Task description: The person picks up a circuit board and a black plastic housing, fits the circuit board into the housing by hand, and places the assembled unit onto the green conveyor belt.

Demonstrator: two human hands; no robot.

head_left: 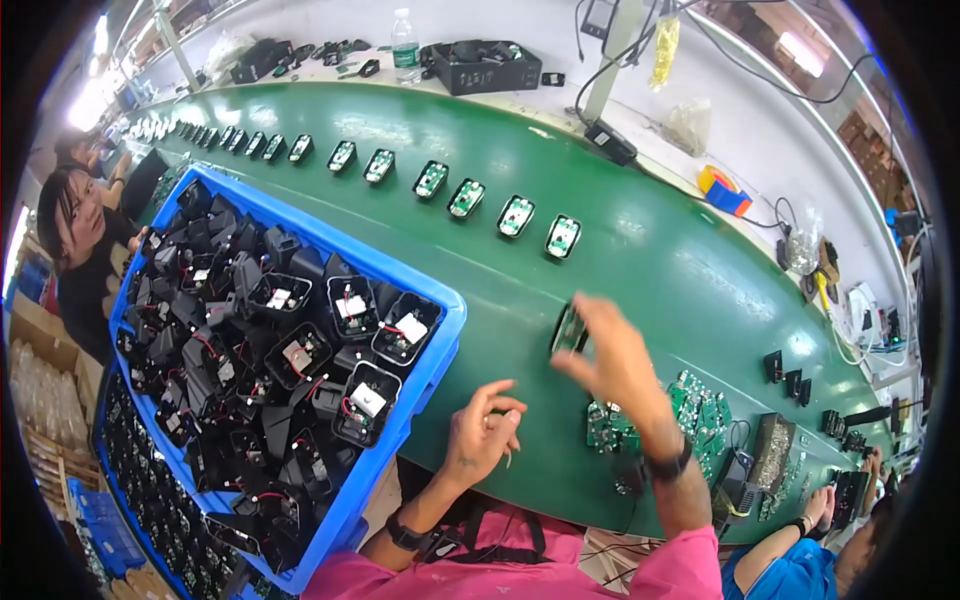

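Resting under the right hand [612,362], grip clamped on it: black housing [568,330] (left hand [483,432] loosely open).

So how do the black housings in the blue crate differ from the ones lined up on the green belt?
The black housings in the blue crate lie heaped at all angles, red wires showing; the units on the belt sit singly in a spaced row. The crate ones mostly show white parts inside, the belt ones green boards. Both are small dark shells. The right hand touches one at the row's end.

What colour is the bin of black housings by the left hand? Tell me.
Blue: the bin is bright blue plastic, clearest in the head view, beside the left hand.
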